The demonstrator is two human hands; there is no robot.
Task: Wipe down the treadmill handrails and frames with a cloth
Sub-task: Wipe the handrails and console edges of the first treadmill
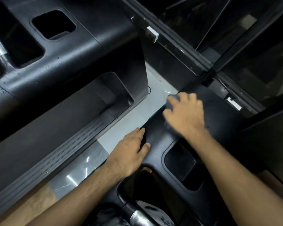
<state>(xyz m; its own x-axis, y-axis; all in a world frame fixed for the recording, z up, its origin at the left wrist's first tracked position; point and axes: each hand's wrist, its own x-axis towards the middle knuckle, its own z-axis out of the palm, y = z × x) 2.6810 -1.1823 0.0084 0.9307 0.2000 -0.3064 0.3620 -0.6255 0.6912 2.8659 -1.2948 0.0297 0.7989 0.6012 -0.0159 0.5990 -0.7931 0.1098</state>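
Right hand [185, 114] lies palm down on the top face of the black treadmill console [222, 132], toward its far left corner. The cloth [172, 100] sits directly beneath this hand, between palm and console. Only two small parts show: one past the fingertips and one under the heel of the thumb. The fingers are curled down over the cloth and grip it against the surface. The hand is blurred, so the exact finger positions cannot be confirmed.

The cloth looks dark grey-blue, soft and bunched, close in tone to the console. Its full outline is hidden.

Left hand [131, 151] rests on the console's left edge, nearer the person than the right hand. Its fingers are straight and pressed together along the side of the edge, with the thumb laid on the top face. It holds nothing.

The console's surface is matt, textured black, with a dull sheen. A rounded recess [179, 160] is sunk into it between the two forearms. To the console's left runs a pale strip of floor [129, 118], and beyond that stands a second treadmill [72, 66].
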